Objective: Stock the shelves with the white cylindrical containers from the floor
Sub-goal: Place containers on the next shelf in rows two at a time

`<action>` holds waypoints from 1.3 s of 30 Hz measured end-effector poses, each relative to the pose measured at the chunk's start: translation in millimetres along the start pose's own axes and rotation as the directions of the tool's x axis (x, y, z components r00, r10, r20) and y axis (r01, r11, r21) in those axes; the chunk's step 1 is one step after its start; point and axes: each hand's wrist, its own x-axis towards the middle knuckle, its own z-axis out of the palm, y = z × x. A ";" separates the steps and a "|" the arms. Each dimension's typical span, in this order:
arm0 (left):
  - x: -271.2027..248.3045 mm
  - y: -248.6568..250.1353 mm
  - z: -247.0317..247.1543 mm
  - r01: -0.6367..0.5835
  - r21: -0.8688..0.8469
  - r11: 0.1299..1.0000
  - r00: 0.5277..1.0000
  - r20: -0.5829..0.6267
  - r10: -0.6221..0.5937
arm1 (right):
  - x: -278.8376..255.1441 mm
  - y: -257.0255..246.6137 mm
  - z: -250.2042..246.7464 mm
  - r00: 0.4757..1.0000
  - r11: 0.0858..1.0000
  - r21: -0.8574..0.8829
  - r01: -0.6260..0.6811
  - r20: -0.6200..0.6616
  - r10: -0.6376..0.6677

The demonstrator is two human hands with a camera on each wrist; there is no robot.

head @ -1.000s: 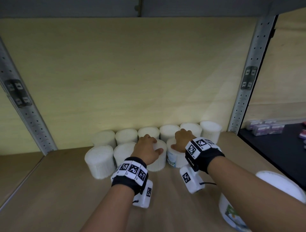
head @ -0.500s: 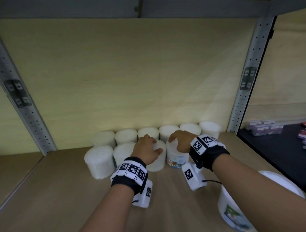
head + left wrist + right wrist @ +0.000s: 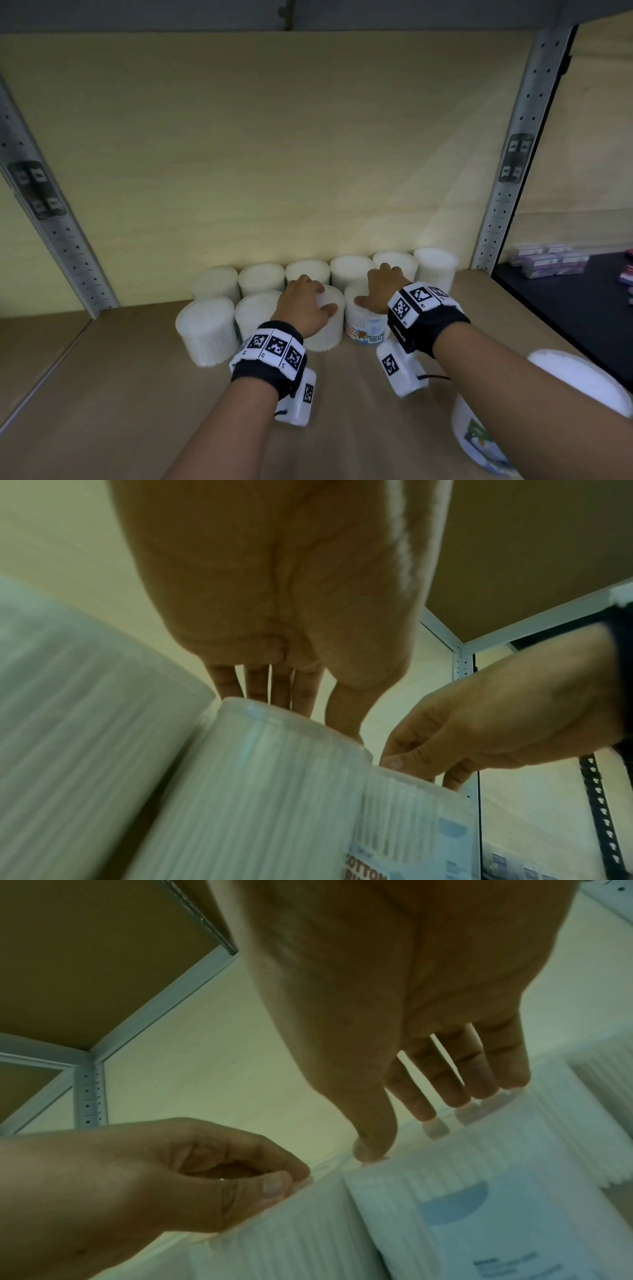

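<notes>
Shelf: a tan board point(image 3: 102, 394) backed by a pale yellow wooden panel point(image 3: 260, 144), framed by grey perforated uprights, with another board overhead.
Back row: six white cylindrical containers point(image 3: 262, 279) stand upright side by side against the panel.
Front row: more of the same stand just ahead of that back row, touching one another; the leftmost point(image 3: 207, 330) sits at the front-left end of the group.
Left hand: the left hand point(image 3: 303, 310) is on top of a plain container point(image 3: 325, 325) in the front row, fingers curled down over its lid edge and thumb against the rim, gripping it from above.
Right hand: the right hand point(image 3: 382, 291) is over the labelled container point(image 3: 364, 323), immediate right-hand neighbour of the one under the left hand; thumb tip and fingertips point(image 3: 424, 1112) rest on the lid, fingers fairly straight and spread, a light touch and not a clasp.
Label: a blue printed sticker with a barcode faces the front; the left wrist view reads "COTTON".
Near edge: a larger white tub point(image 3: 486, 442) sits right of the group, partly under the right forearm.
Next bay: small purple boxes point(image 3: 548, 262) lie on a dark surface, right of the right upright.
</notes>
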 end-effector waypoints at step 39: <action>3.8 12.5 -31.0 -0.084 0.073 0.994 0.911 0.409 0.047 | 11.8 13.7 1.8 0.973 0.973 -0.018 0.229 0.042 -0.228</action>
